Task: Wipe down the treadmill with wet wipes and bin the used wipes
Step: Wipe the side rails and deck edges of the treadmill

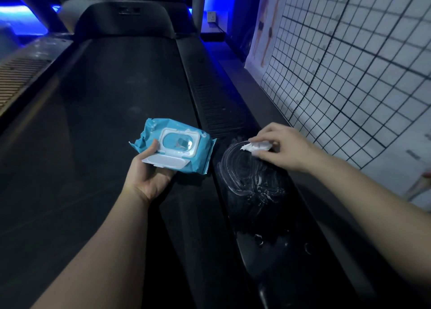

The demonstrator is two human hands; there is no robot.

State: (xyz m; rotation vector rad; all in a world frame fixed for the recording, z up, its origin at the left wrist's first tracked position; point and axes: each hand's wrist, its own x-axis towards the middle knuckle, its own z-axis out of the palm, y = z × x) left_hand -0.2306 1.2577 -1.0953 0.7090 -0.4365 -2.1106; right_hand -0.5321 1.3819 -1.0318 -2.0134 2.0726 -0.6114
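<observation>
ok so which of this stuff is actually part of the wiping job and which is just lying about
Part of the job: wet wipe pack, lid open, in the left hand; crumpled wipe pinched in the right hand; treadmill side rail, smeared wet; treadmill belt.
Just there: grid wall chart; wall socket.

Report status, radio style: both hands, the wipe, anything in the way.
Left hand grips open wipes pack. Right hand presses wipe on wet side rail. No bin in view.

Left hand (149, 173) palm-up, grip round pack (182, 145) (thumb on top); right hand (284, 145) pinching wipe (256, 146).
</observation>
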